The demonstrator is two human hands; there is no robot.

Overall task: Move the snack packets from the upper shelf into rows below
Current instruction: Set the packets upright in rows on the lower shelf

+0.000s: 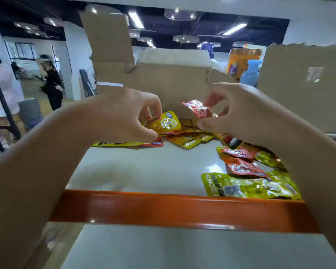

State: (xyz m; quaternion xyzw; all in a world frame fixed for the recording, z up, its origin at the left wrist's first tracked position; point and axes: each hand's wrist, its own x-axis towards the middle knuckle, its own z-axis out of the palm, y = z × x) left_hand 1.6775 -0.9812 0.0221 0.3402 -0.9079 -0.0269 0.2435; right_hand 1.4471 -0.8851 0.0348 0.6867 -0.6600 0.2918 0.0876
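left hand (pixel 122 115) pinches yellow packet (pixel 169 122); right hand (pixel 241 113) pinches red packet (pixel 199 109); green packet (pixel 246 186) lettering begins "KONC"

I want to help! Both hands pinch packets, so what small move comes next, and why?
Probably draw both hands back and down to the lower shelf: the right hand pinches a red packet held above the pile, and the left hand grips a yellow packet.

We are in a warehouse or stockroom: an orange shelf beam (pixel 182 209) below the left hand (pixel 122 117) and right hand (pixel 241 117), torn cardboard boxes (pixel 173 84) just behind them, loose snack packets (pixel 248 186) beside them, strip lights (pixel 136 19) on a dark open ceiling (pixel 264 18) above.
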